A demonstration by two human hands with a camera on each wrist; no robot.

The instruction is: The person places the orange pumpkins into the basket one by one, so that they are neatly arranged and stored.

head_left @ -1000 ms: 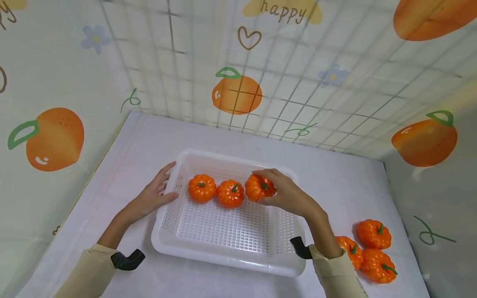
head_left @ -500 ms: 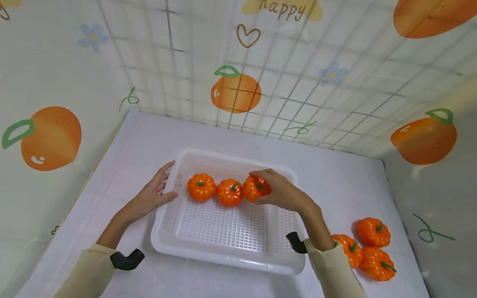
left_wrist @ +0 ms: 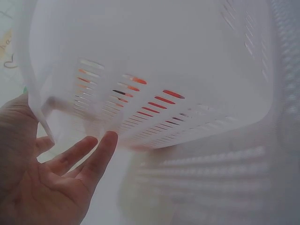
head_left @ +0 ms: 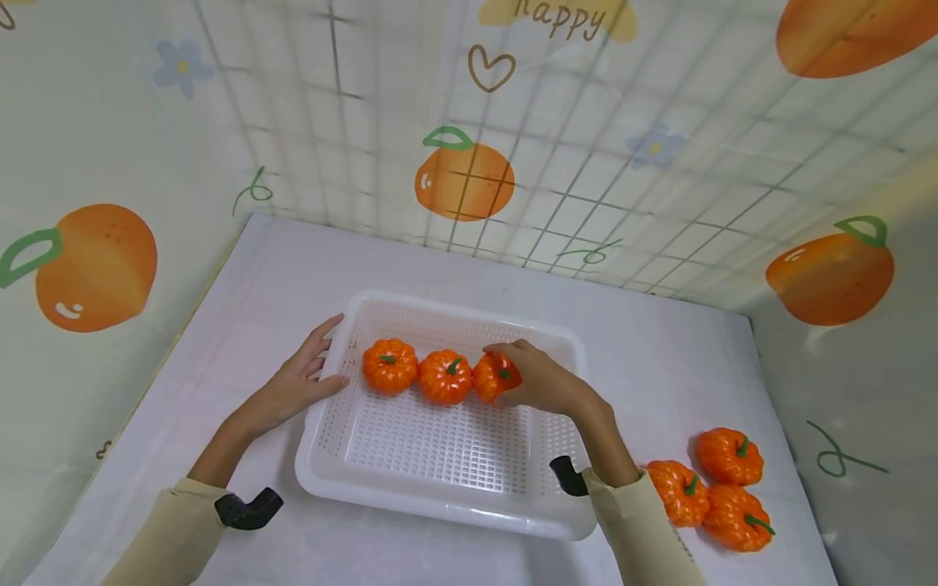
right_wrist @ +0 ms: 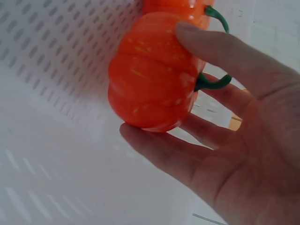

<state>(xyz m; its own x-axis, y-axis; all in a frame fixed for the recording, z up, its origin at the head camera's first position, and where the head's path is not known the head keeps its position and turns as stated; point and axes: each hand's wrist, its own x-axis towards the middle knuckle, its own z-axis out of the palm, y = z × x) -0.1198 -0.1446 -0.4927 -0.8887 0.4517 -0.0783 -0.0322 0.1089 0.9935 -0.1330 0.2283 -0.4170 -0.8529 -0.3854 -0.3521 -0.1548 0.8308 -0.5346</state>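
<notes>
In the head view our right hand [head_left: 542, 381] covers one side of the held pumpkin [head_left: 489, 374], and the right sleeve [head_left: 645, 529] hides the left edge of a loose pumpkin [head_left: 680, 494]. Both it and the left sleeve [head_left: 164, 533] run off the bottom; the printed "happy" [head_left: 560, 18] is clipped above. From the left wrist we see only orange slivers through the basket [left_wrist: 206, 42], whose rim hides part of our left hand [left_wrist: 54, 173]. From the right wrist, the neighbouring pumpkin [right_wrist: 174, 8] is cropped at the top.

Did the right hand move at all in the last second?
Yes, the right hand has shifted slightly to the person's left, with its pumpkin, judged against the printed fruit behind.
</notes>
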